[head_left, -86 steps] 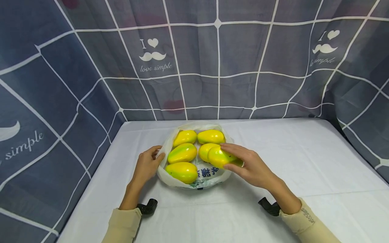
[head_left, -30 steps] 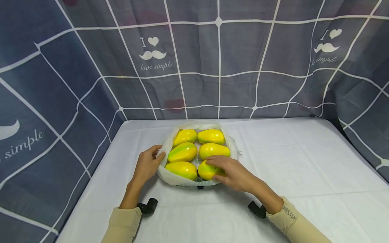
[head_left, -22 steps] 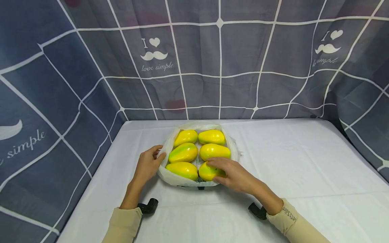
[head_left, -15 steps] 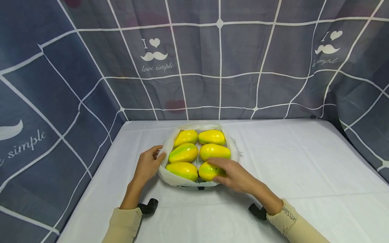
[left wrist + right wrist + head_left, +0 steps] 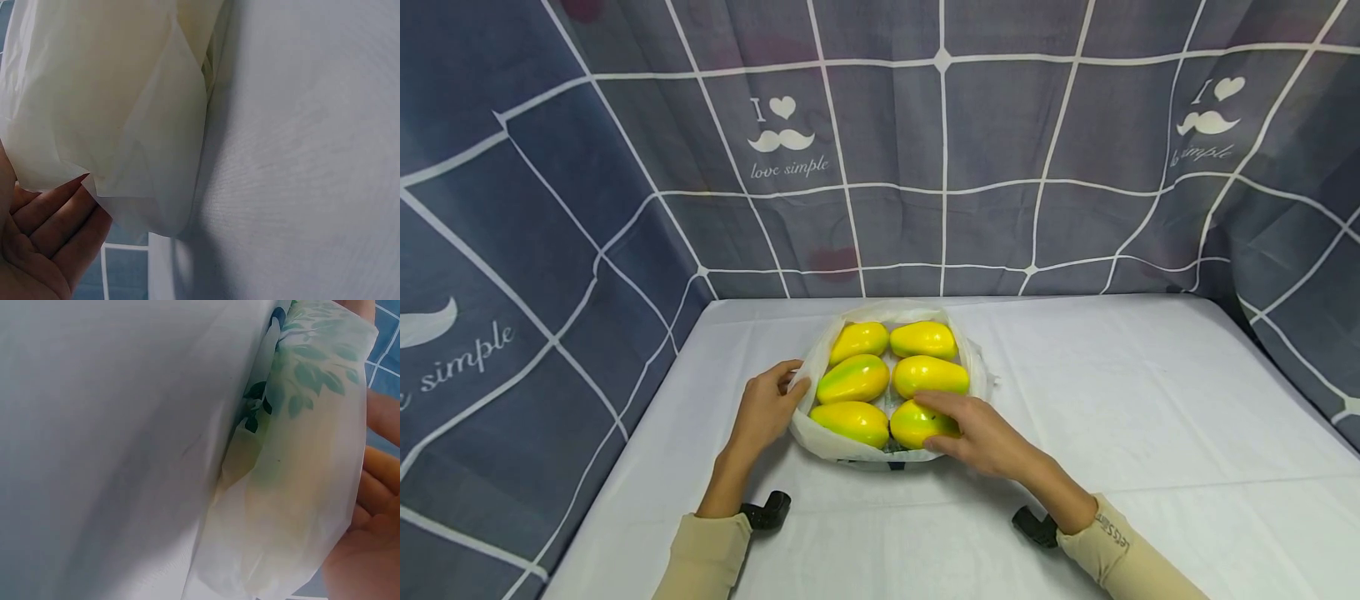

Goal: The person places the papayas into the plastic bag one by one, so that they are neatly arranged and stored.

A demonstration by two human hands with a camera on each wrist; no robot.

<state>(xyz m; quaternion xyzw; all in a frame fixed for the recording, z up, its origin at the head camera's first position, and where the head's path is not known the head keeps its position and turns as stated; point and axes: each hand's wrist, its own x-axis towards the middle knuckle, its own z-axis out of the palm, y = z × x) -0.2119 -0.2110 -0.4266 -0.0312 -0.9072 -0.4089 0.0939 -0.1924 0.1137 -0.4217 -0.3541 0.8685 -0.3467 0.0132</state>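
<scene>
A white plastic bag (image 5: 835,448) lies with its mouth rolled wide on the table. Several glossy yellow-green mangoes sit in it in two columns, among them one mango (image 5: 852,378) at middle left. My left hand (image 5: 765,408) pinches the bag's left rim; in the left wrist view its fingers (image 5: 69,228) lie behind the plastic. At the front right of the bag, my right hand (image 5: 981,435) holds the last mango (image 5: 917,425) between thumb and fingers, partly covering it. The right wrist view shows the bag's side (image 5: 294,481) with green leaf print, hiding that mango's grip.
The table has a white cloth (image 5: 1150,383). A dark grid-patterned curtain (image 5: 985,150) hangs behind and at both sides. Black wrist mounts (image 5: 767,510) sit on both wrists, close above the cloth.
Since the earliest frame, my right hand has brought its mango forward and down into the bag's front right spot. Over the last second both hands have stayed in place.
</scene>
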